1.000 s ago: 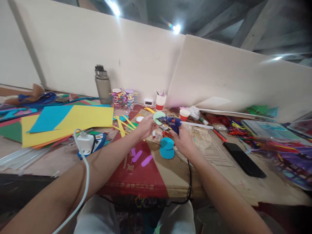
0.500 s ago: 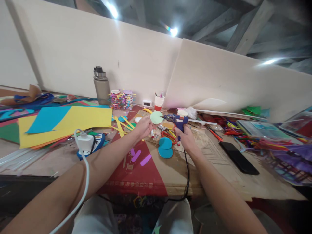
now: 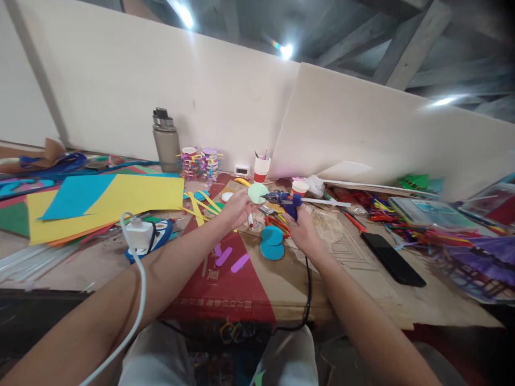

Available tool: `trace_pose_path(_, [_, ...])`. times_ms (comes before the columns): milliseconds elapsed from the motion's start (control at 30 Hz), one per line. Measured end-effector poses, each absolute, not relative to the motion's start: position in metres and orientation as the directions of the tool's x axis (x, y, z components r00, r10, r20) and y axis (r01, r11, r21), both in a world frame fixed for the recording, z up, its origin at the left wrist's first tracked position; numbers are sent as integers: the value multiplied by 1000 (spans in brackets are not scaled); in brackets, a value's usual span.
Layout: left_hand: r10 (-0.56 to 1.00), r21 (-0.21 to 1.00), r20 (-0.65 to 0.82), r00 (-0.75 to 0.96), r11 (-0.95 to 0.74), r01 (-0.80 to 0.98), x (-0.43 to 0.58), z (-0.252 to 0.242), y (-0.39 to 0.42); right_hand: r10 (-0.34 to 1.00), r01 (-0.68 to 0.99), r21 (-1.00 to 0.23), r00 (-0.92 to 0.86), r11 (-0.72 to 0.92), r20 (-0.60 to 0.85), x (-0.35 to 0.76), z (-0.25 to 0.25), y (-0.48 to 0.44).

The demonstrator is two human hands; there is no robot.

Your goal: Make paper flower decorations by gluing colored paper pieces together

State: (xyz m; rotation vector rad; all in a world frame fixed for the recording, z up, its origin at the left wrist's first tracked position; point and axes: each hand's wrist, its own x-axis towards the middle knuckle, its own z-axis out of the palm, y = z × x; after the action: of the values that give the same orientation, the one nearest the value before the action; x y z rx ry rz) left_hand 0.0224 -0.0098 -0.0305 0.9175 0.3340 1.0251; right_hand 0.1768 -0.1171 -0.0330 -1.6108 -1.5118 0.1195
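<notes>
My left hand [image 3: 240, 208] is closed on the edge of a pale green paper disc [image 3: 257, 193], holding it up over the table. A dark blue hot glue gun [image 3: 290, 201] is in my right hand [image 3: 302, 226], its nozzle pointing left at the disc's right side; whether the tip touches I cannot tell. A translucent glue stick [image 3: 328, 202] juts from the gun's back, and a black cord hangs below its grip. Two blue paper discs [image 3: 272, 244] lie under my hands, near some red-handled scissors [image 3: 279, 224]. Purple paper strips [image 3: 240, 263] rest on the red cardboard.
Yellow and blue sheets [image 3: 148, 192] cover the left side, with a white plug [image 3: 139, 234] on a blue reel in front. A bottle [image 3: 166, 140], strip-covered cups [image 3: 210, 164] and a pen cup [image 3: 262, 168] stand along the back. At right lie a phone [image 3: 392, 258] and a plastic case [image 3: 430, 213].
The glue gun has shifted slightly left, its nozzle further over the pale green disc, with my right hand following. The left hand keeps its hold. More of the cup behind the gun shows.
</notes>
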Motion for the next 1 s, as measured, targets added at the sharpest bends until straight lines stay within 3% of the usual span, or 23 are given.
trace_pose_path(767, [860, 790, 181, 478, 162, -591, 21, -24, -14, 833, 881, -474, 269, -10, 483, 176, -27, -122])
trace_pose_path(900, [880, 778, 161, 447, 165, -606, 21, -23, -13, 809, 779, -624, 331, 57, 487, 183, -26, -125])
trace_pose_path(1000, [898, 765, 108, 427, 200, -612, 21, -23, -11, 838, 489, -868, 438, 83, 326, 193, -28, -127])
